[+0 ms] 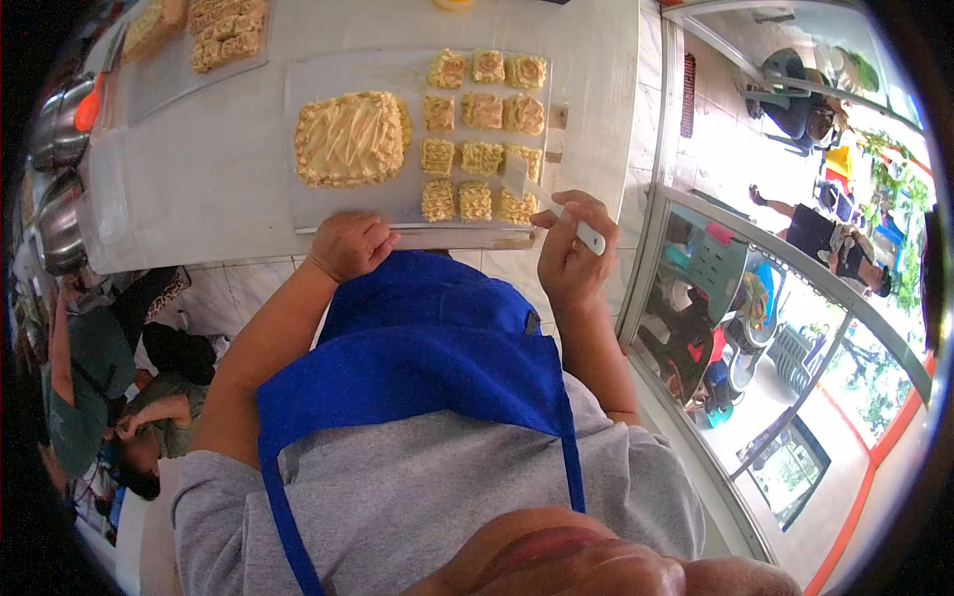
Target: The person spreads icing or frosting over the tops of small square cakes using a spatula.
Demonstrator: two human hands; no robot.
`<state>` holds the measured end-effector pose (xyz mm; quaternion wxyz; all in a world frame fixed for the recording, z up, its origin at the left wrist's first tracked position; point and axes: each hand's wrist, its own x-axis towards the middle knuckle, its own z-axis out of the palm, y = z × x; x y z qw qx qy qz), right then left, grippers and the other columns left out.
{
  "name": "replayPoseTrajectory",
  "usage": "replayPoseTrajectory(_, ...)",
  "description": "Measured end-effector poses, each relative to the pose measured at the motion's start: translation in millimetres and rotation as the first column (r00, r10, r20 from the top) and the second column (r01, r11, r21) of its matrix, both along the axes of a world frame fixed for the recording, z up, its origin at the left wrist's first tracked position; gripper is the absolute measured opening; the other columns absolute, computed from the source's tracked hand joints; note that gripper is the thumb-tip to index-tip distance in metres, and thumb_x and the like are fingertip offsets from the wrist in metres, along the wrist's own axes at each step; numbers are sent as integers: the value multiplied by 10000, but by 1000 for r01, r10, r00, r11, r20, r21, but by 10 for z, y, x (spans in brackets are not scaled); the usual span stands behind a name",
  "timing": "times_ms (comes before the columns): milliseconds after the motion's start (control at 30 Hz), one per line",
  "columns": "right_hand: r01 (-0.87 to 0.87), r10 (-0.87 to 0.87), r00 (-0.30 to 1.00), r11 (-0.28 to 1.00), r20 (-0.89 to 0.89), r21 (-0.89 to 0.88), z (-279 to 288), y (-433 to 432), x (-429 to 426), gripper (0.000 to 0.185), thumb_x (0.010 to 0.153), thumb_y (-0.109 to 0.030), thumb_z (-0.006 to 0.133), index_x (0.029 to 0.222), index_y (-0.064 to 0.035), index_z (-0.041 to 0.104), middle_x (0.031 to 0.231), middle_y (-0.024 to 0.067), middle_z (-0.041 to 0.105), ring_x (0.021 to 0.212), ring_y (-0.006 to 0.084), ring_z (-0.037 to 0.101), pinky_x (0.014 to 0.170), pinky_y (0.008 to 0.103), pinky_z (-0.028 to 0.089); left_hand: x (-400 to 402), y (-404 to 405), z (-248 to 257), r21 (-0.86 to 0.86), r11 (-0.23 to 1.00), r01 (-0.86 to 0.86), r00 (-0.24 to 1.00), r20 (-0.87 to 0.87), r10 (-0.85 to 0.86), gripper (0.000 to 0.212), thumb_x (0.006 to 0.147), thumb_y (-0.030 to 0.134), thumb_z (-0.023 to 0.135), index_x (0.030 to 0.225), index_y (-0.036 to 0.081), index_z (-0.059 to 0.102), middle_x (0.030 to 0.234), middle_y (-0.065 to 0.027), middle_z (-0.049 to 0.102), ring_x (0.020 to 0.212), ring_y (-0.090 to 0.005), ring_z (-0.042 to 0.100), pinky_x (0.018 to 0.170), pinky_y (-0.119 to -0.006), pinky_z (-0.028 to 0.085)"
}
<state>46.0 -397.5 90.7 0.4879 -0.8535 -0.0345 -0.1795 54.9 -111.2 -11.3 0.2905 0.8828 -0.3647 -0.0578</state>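
Observation:
My right hand [577, 249] grips the white handle of a spatula [589, 237]. Its flat, pale blade is over the small frosted cake squares at the right of a pale board [358, 208], touching or just above a square [524, 160] in the third row. Several such squares stand there in rows of three; some tops are ridged and some carry light brown swirls. To their left sits a larger frosted cake [350, 140] with wavy cream on top. My left hand [352, 244] rests with curled fingers at the board's near edge, nothing visible in it.
More cake pieces [227, 33] lie on another board [168, 93] at the far left. An orange spatula [88, 108] and steel bowls [59, 223] are by the table's left edge. A glass-paned frame [645, 246] borders the right side. Other people are at left and beyond the glass.

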Motion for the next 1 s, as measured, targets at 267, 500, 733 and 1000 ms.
replayPoseTrajectory(267,15,-9,999,991,45,-131,25,5,-29,241,874,91,476,1079,-7,394,959,235,580,670,224,649,542,281,564,0,-10,-18,-39,999,-19,1000,6,19,295,808,225,662,608,112,476,597,-52,502,544,-260,557,508,-387,470)
replayPoseTrajectory(500,-16,15,999,999,32,39,83,-18,-40,222,887,91,452,1081,5,386,964,249,566,790,244,637,573,297,602,-6,-1,11,-37,999,-28,999,25,28,245,807,223,660,643,115,514,640,-43,542,579,-251,571,526,-381,469)
replayPoseTrajectory(733,-34,31,999,998,45,59,183,-48,-43,213,899,81,432,1089,0,381,970,250,560,820,241,631,585,303,604,-5,-2,10,-75,996,-48,999,19,50,248,814,228,656,645,114,514,638,-46,541,577,-258,567,525,-382,467)
replayPoseTrajectory(1000,-14,12,1000,995,21,96,352,-35,-45,179,929,41,404,1094,-20,364,988,257,564,759,238,642,563,308,598,-10,6,18,-36,999,-35,999,3,36,274,811,218,667,625,105,501,633,-65,540,563,-275,567,521,-390,482)
